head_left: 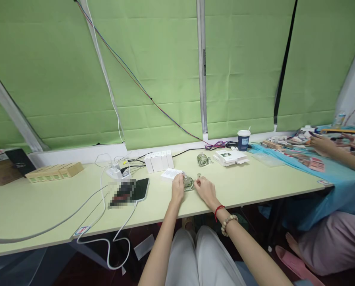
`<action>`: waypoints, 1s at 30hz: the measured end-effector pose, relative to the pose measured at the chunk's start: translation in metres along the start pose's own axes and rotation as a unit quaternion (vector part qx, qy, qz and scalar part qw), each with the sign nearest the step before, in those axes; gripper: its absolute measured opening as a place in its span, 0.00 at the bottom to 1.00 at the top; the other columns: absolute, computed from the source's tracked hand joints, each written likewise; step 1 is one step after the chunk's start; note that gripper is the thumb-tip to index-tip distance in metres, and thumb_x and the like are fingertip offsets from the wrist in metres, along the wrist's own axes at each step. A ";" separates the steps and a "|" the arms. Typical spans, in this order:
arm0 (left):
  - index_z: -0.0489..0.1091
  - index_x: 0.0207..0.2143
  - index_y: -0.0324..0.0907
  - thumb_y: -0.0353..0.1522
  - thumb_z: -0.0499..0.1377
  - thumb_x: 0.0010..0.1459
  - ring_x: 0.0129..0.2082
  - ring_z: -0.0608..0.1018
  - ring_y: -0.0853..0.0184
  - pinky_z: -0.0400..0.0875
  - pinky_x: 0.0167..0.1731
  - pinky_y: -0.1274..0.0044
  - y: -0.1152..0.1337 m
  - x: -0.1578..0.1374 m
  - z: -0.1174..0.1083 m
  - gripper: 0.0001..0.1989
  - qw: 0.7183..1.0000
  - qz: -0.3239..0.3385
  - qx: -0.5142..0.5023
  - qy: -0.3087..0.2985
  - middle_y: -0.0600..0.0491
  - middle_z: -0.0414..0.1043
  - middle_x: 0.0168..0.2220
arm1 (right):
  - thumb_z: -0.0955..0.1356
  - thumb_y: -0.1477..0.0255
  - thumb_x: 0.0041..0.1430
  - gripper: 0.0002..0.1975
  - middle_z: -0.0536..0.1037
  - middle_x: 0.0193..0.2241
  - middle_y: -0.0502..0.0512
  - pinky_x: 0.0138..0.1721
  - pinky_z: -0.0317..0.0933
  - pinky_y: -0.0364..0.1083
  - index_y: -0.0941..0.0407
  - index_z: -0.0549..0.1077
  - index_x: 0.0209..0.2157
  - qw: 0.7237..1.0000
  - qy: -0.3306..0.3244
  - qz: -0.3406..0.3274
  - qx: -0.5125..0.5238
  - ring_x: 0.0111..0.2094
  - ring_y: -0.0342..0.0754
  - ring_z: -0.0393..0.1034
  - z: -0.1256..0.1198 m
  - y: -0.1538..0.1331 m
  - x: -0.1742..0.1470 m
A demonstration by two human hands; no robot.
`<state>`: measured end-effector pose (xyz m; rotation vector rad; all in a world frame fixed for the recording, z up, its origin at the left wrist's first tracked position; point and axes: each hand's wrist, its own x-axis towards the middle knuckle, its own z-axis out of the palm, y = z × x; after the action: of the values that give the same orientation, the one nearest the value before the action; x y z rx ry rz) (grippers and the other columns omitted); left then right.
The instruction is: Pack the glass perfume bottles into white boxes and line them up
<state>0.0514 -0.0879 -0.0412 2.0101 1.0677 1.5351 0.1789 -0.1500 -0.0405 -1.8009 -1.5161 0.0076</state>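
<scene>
A small, rounded clear-glass bottle (188, 183) stands on the pale table between my two hands. My left hand (178, 188) is closed against its left side, with the fingertips at its edge. My right hand (206, 192) is at its right side, fingers pinched together; whatever they hold is too small to make out. Just above those fingertips is a tiny glass piece (199, 175). Farther back is a similar glass bottle (202, 159) with small clear bits beside it. A printed white paper sheet (172, 174) lies behind my left hand.
White boxes (159, 161), an opened white carton (229, 157) and a blue paper cup (243, 140) stand along the back. A phone (141, 189), white cables and a power strip (114, 173) lie left. At right, another person's hands (323, 143) work over a blue cloth (344, 178).
</scene>
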 end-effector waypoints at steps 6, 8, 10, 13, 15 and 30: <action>0.58 0.23 0.43 0.42 0.40 0.60 0.28 0.67 0.68 0.62 0.32 0.76 0.001 -0.001 0.000 0.18 1.000 -0.019 -0.013 0.002 0.54 0.62 0.24 | 0.62 0.72 0.55 0.08 0.76 0.27 0.54 0.27 0.50 0.41 0.57 0.73 0.28 0.998 -0.044 -0.002 -0.038 0.28 0.44 0.69 0.004 -0.001 0.002; 0.57 0.22 0.43 0.42 0.41 0.59 0.27 0.66 0.68 0.62 0.31 0.77 0.000 -0.001 0.000 0.18 1.000 -0.019 -0.010 -0.006 0.55 0.61 0.23 | 0.63 0.72 0.54 0.07 0.76 0.26 0.53 0.28 0.51 0.41 0.56 0.73 0.33 0.999 -0.044 -0.018 -0.015 0.28 0.45 0.69 0.005 0.000 0.003; 0.56 0.22 0.43 0.42 0.41 0.59 0.27 0.65 0.68 0.61 0.30 0.77 0.000 -0.002 0.001 0.18 1.000 -0.022 -0.006 -0.012 0.56 0.60 0.23 | 0.64 0.72 0.53 0.11 0.76 0.25 0.51 0.27 0.51 0.41 0.54 0.71 0.41 0.999 -0.034 -0.026 0.005 0.28 0.45 0.70 0.005 0.002 0.004; 0.56 0.23 0.43 0.42 0.41 0.60 0.27 0.66 0.68 0.62 0.31 0.77 0.001 -0.001 0.001 0.17 0.999 -0.027 -0.002 -0.017 0.55 0.61 0.24 | 0.66 0.71 0.53 0.12 0.76 0.24 0.50 0.27 0.51 0.41 0.53 0.69 0.42 0.999 -0.028 -0.019 0.011 0.28 0.46 0.70 0.005 0.005 0.005; 0.56 0.23 0.43 0.42 0.40 0.60 0.27 0.66 0.68 0.62 0.31 0.77 0.000 -0.001 0.001 0.17 0.999 -0.029 0.001 -0.017 0.55 0.61 0.24 | 0.66 0.70 0.52 0.10 0.75 0.24 0.49 0.27 0.51 0.41 0.53 0.70 0.39 1.000 -0.025 -0.009 0.014 0.28 0.46 0.70 0.005 0.007 0.005; 0.55 0.22 0.43 0.42 0.41 0.59 0.26 0.66 0.69 0.61 0.30 0.78 0.004 -0.002 0.000 0.18 0.999 -0.029 0.008 -0.012 0.56 0.60 0.22 | 0.62 0.78 0.47 0.14 0.75 0.31 0.53 0.35 0.60 0.42 0.57 0.71 0.37 0.986 0.012 -0.011 0.165 0.31 0.44 0.68 0.022 0.026 0.012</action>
<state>0.0521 -0.0916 -0.0395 1.9848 1.1213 1.4748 0.1940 -0.1285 -0.0645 -1.5146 -1.4228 0.2140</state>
